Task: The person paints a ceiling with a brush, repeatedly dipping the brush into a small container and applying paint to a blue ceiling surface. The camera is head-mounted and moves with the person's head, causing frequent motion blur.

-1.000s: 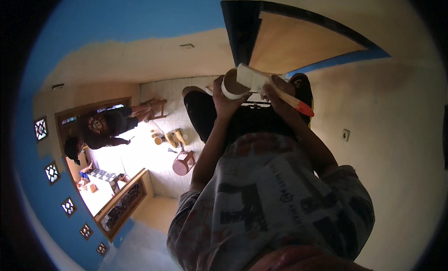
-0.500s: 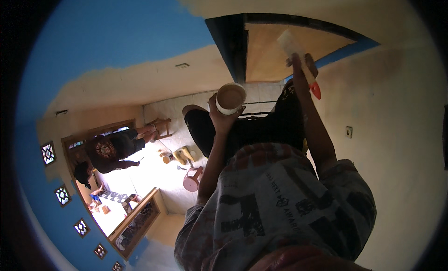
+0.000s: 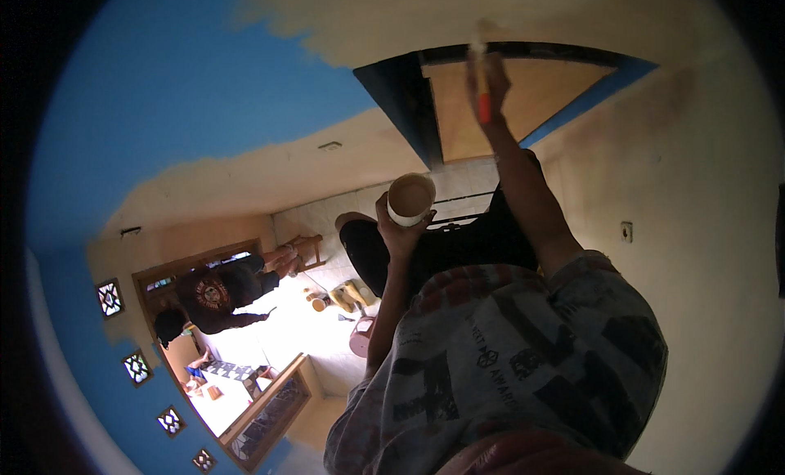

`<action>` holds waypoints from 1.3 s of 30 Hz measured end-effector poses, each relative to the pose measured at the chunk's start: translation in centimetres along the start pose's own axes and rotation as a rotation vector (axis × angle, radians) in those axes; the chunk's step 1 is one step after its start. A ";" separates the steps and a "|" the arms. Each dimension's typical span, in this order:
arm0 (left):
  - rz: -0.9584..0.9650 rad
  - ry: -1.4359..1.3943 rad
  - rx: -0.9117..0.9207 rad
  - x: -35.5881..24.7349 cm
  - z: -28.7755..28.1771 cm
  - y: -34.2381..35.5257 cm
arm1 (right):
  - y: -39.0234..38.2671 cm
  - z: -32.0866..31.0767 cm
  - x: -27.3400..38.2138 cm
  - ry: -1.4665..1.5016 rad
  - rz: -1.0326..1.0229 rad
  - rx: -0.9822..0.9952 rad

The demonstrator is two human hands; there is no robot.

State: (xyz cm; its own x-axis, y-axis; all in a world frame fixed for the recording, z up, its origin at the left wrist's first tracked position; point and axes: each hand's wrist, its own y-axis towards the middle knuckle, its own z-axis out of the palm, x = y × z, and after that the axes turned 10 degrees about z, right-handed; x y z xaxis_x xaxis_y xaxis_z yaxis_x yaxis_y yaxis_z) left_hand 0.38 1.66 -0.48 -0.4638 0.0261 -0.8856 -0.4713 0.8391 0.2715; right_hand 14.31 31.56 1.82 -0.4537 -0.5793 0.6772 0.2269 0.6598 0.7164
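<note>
Up high, brush: right hand (image 3: 488,81) is closed round the paintbrush (image 3: 481,87), bristles touching the tan wall above the dark doorway (image 3: 409,107).
Cup: left hand (image 3: 398,226) is wrapped round the paint cup (image 3: 410,199), held at chest height.
Risk: I'd guess the cup tips while the reach stretches, dripping onto the tiled floor (image 3: 302,328) near another person (image 3: 217,291) below.
Change: half a second ago the brush sat lower; the arm has stretched further up.
</note>
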 end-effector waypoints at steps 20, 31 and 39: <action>-0.053 -0.034 0.027 -0.1 0.7 0.0 | 7.1 -14.8 -9.0 -0.182 0.357 -0.128; 0.015 0.040 0.031 -0.9 0.3 0.5 | -3.4 2.6 -1.0 0.196 0.161 0.198; -0.038 -0.005 -0.005 -0.3 0.3 -0.2 | -0.9 2.0 -0.5 0.290 0.207 0.378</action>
State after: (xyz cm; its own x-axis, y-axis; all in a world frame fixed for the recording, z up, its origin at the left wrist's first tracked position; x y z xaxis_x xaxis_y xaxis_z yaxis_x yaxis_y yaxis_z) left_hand 0.78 1.66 -0.37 -0.4417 -0.0029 -0.8971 -0.4923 0.8368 0.2397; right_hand 12.62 32.22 0.50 -0.1628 -0.4917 0.8554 -0.0650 0.8704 0.4880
